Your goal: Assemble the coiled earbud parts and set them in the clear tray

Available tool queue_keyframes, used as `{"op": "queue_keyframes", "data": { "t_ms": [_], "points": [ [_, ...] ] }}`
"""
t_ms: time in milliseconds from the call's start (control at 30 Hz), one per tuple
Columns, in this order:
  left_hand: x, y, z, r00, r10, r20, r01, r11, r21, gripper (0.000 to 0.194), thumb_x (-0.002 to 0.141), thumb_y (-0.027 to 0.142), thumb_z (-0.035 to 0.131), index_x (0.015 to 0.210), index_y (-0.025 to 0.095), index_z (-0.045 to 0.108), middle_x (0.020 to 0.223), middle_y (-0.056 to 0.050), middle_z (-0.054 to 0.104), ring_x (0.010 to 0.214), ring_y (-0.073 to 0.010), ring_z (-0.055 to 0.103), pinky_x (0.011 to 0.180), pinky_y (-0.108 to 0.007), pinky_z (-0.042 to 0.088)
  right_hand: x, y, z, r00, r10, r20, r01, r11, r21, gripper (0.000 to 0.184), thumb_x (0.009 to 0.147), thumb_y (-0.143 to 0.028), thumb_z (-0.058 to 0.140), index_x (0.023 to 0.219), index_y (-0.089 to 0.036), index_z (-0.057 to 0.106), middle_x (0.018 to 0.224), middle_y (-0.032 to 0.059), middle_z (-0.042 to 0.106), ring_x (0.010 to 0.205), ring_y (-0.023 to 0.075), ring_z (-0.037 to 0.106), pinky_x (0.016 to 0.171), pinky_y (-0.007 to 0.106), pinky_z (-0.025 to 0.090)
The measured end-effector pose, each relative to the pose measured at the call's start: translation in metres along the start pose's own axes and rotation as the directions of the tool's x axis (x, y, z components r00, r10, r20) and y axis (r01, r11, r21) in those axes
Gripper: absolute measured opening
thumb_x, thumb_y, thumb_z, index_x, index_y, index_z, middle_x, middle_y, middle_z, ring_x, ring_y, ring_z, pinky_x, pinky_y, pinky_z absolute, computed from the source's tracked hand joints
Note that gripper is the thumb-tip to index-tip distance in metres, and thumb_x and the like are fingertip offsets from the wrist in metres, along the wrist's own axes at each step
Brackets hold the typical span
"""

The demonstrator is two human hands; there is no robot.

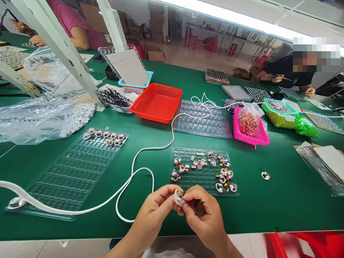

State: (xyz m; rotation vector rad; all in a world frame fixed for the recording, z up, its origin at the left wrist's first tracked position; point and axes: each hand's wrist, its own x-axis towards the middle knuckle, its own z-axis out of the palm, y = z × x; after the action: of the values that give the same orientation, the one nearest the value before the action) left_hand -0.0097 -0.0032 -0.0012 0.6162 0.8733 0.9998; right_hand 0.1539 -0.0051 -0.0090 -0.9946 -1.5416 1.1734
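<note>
My left hand (pixel 158 208) pinches a small ring-shaped silver-white part (pixel 178 197) between thumb and fingertips, above the table's front edge. My right hand (pixel 202 211) is closed, its thumb and forefinger gripping the same part's right side; the contact point is partly hidden. Just beyond my hands lies a clear compartment tray (pixel 199 182) with several similar ring-shaped parts, yellow-tabbed pieces and small pale blocks. A single loose ring-shaped part (pixel 265 175) rests on the green table to the right. Another clear tray (pixel 77 168) at the left holds silver ring-shaped parts, mostly along its far end.
A white cable (pixel 134 172) snakes across the green table (pixel 249 211). Farther back are a red basket (pixel 161 102), an empty-looking clear tray (pixel 201 122), a pink basket (pixel 264 136) with bagged parts and stacked sheets (pixel 328 161). Co-workers sit at the far left and right.
</note>
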Motion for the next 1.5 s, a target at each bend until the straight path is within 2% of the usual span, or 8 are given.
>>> {"op": "queue_keyframes", "data": {
  "t_ms": [200, 300, 467, 633, 800, 1033, 1233, 1500],
  "points": [
    [0.002, -0.004, -0.001, 0.998, -0.029, -0.048, 0.025, 0.996, -0.083, 0.025, 0.081, 0.038, 0.079, 0.092, 0.016, 0.075, 0.080, -0.003, 0.067, 0.069, -0.0140, 0.060, 0.068, -0.025, 0.051, 0.000, 0.003, -0.001, 0.998, -0.015, -0.055, 0.013, 0.999, -0.034, 0.017, 0.088, -0.010, 0.062, 0.094, -0.024, 0.067, 0.082, 0.0023, 0.065, 0.071, 0.0152, 0.058, 0.061, 0.025, 0.047],
    [-0.001, -0.002, -0.001, 0.998, 0.012, -0.068, -0.010, 1.000, 0.021, 0.025, 0.083, 0.040, 0.078, 0.093, 0.017, 0.075, 0.081, -0.003, 0.068, 0.070, -0.0153, 0.062, 0.070, -0.026, 0.052, -0.001, 0.002, 0.000, 0.995, 0.067, -0.071, -0.058, 0.991, 0.124, 0.009, 0.090, -0.016, 0.063, 0.093, -0.023, 0.067, 0.084, 0.0026, 0.065, 0.074, 0.0158, 0.061, 0.064, 0.026, 0.050],
    [-0.007, 0.003, 0.003, 0.985, 0.142, -0.094, -0.115, 0.963, 0.246, 0.019, 0.086, 0.038, 0.073, 0.092, 0.020, 0.076, 0.080, -0.003, 0.070, 0.074, -0.0172, 0.063, 0.071, -0.025, 0.052, 0.001, -0.002, 0.001, 0.981, 0.194, -0.007, -0.177, 0.909, 0.377, 0.005, 0.092, -0.025, 0.067, 0.097, -0.024, 0.068, 0.087, 0.0013, 0.066, 0.070, 0.0123, 0.062, 0.063, 0.023, 0.051],
    [-0.011, 0.005, 0.005, 0.960, 0.260, -0.108, -0.204, 0.906, 0.371, 0.013, 0.087, 0.031, 0.072, 0.094, 0.023, 0.079, 0.084, -0.003, 0.071, 0.073, -0.0170, 0.064, 0.067, -0.023, 0.052, 0.003, -0.002, 0.000, 0.979, 0.204, -0.004, -0.190, 0.916, 0.352, 0.006, 0.092, -0.025, 0.069, 0.097, -0.025, 0.071, 0.088, 0.0007, 0.065, 0.071, 0.0113, 0.059, 0.063, 0.022, 0.049],
    [-0.012, 0.004, 0.004, 0.941, 0.323, -0.106, -0.243, 0.858, 0.452, 0.014, 0.086, 0.026, 0.072, 0.096, 0.025, 0.081, 0.085, -0.005, 0.074, 0.073, -0.0184, 0.067, 0.066, -0.023, 0.053, 0.002, 0.000, -0.001, 0.988, 0.152, -0.024, -0.138, 0.942, 0.307, 0.008, 0.091, -0.022, 0.070, 0.096, -0.026, 0.075, 0.085, 0.0014, 0.065, 0.071, 0.0131, 0.061, 0.062, 0.024, 0.050],
    [-0.011, 0.002, 0.002, 0.891, 0.454, -0.031, -0.358, 0.742, 0.566, 0.020, 0.086, 0.019, 0.071, 0.100, 0.027, 0.082, 0.077, -0.005, 0.076, 0.068, -0.0187, 0.066, 0.063, -0.025, 0.051, 0.002, 0.001, -0.002, 0.991, 0.120, -0.052, -0.099, 0.946, 0.309, 0.009, 0.089, -0.022, 0.072, 0.095, -0.027, 0.076, 0.082, 0.0020, 0.067, 0.068, 0.0138, 0.062, 0.058, 0.025, 0.051],
    [-0.013, 0.003, 0.005, 0.869, 0.495, -0.013, -0.387, 0.694, 0.608, 0.027, 0.086, 0.013, 0.068, 0.103, 0.027, 0.082, 0.076, -0.003, 0.076, 0.067, -0.0176, 0.066, 0.063, -0.024, 0.051, 0.005, 0.001, -0.004, 0.984, 0.172, -0.051, -0.145, 0.931, 0.335, 0.006, 0.085, -0.027, 0.077, 0.091, -0.026, 0.078, 0.076, 0.0011, 0.064, 0.064, 0.0131, 0.060, 0.054, 0.024, 0.051],
    [-0.014, 0.002, 0.007, 0.876, 0.481, -0.017, -0.362, 0.682, 0.635, 0.026, 0.087, 0.013, 0.067, 0.105, 0.026, 0.081, 0.077, -0.004, 0.076, 0.067, -0.0176, 0.067, 0.064, -0.024, 0.051, 0.003, 0.003, -0.005, 0.984, 0.171, -0.039, -0.145, 0.917, 0.372, 0.009, 0.086, -0.020, 0.075, 0.090, -0.027, 0.077, 0.081, 0.0013, 0.068, 0.068, 0.0132, 0.061, 0.055, 0.024, 0.050]
  ]
}}
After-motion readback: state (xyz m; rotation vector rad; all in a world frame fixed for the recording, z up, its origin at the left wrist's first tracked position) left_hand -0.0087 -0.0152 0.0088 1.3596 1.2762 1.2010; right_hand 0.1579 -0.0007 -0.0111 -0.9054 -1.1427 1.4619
